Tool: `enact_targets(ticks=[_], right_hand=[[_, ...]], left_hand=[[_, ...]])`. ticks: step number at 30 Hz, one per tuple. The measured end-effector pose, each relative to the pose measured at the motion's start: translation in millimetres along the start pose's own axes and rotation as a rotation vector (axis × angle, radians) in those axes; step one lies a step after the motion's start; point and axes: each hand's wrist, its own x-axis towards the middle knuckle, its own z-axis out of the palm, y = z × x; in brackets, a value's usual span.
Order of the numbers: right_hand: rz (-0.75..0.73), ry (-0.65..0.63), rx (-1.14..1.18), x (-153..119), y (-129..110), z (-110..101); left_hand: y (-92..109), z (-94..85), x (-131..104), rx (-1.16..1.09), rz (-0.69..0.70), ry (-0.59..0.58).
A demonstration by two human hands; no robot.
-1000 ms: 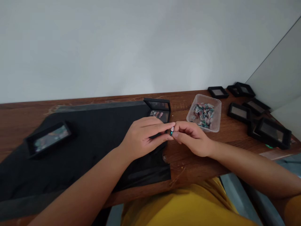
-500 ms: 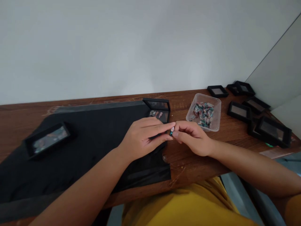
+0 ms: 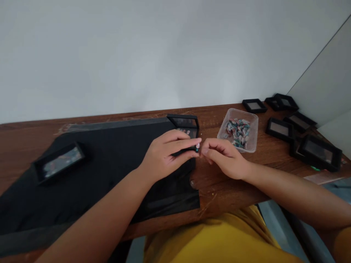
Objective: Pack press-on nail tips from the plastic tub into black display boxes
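My left hand (image 3: 167, 151) is closed, pinching a small false nail (image 3: 197, 148), teal and pale pink, between thumb and fingers. Just right of it is my right hand (image 3: 223, 155), its fingers curled and the thumb pressed against them. Whether anything sits between those fingertips is hidden. Behind my left hand an open black display box (image 3: 183, 120) stands with its windowed lid raised. Several false nails (image 3: 185, 132) lie in a row inside, partly covered by my hand. A clear plastic tub (image 3: 253, 137) behind my right hand holds many loose teal, pink and brown false nails (image 3: 238, 132).
A black cloth (image 3: 109, 157) covers the left of the wooden table (image 3: 227, 193). On it lies a closed windowed box (image 3: 59, 162) with nails inside. Several black windowed boxes (image 3: 279, 128) are scattered and stacked at the right. A pale wall (image 3: 137, 54) rises behind.
My hands have moved slightly apart. The false nail, earlier between both hands' fingertips, has moved left and up in my left hand, and my right fingertips have come away from it.
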Motion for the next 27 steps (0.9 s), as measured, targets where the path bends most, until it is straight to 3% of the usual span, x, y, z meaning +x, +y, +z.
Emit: enact_targets(ticks=[7,10,19,27], right_hand=[[0.049,-0.037,-0.055,-2,3,3],[0.050,-0.072,-0.078,-3,1,4],[0.012,-0.094,-0.319,-7,-4,3],[-0.077,-0.118,-0.378,-8,-7,5]], left_hand=[[-37,2.8,-9,0.134,-0.308,0.063],[-48,6.9,-12,0.176,-0.416,-0.001],[-56,25.3,-8,0.208,-0.326,-0.087],[-56,28.3,-11,0.244,-0.331,-0.184]])
